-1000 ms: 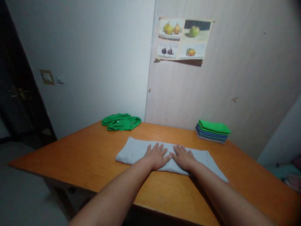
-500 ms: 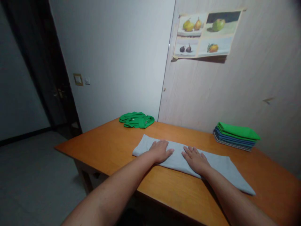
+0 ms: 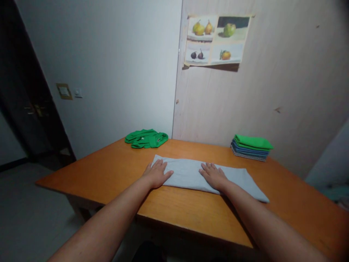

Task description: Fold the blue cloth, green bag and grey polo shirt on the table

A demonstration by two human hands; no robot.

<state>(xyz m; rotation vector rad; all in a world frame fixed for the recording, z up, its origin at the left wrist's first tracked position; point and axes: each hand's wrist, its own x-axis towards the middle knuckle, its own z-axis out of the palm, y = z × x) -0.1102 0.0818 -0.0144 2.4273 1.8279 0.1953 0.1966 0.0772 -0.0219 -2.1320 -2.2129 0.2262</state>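
Note:
A light grey piece of clothing (image 3: 187, 174), folded into a long strip, lies across the wooden table in front of me. Flat on its left end rests my left hand (image 3: 156, 174), fingers stretched and thumb apart. My right hand (image 3: 214, 176) lies palm down on the strip, right of its middle, with fingers spread. Neither hand grips the cloth. The strip's right end widens to a pointed corner near the table's right side. What exact garment it is, I cannot tell from the folded shape.
On the orange-brown table (image 3: 109, 174), a crumpled green garment (image 3: 147, 139) lies at the back left. A neat stack of folded clothes (image 3: 251, 147), bright green on top, sits at the back right against the wall. A fruit picture sheet (image 3: 218, 40) hangs above.
My left hand has slid left along the grey cloth to its left end, further from my right hand. The camera view has turned to the right.

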